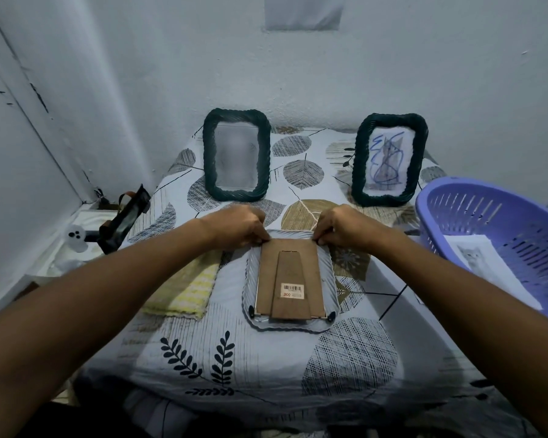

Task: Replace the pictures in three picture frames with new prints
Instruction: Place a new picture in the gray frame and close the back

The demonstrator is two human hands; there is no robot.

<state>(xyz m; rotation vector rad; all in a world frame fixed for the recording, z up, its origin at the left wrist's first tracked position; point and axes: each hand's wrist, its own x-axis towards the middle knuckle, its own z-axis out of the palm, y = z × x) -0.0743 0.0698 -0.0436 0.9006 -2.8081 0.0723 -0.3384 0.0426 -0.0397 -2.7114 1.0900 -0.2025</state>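
Face-down frame [290, 281] on table, left hand [238, 227] and right hand [345, 227] pinching its far corners, forearms outstretched.

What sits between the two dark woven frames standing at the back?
Nothing stands between the left woven frame and the right woven frame; the head view shows only bare leaf-patterned tablecloth there.

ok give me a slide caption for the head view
Both hands, left and right, pinch the far corners of a face-down picture frame on a leaf-print cloth.
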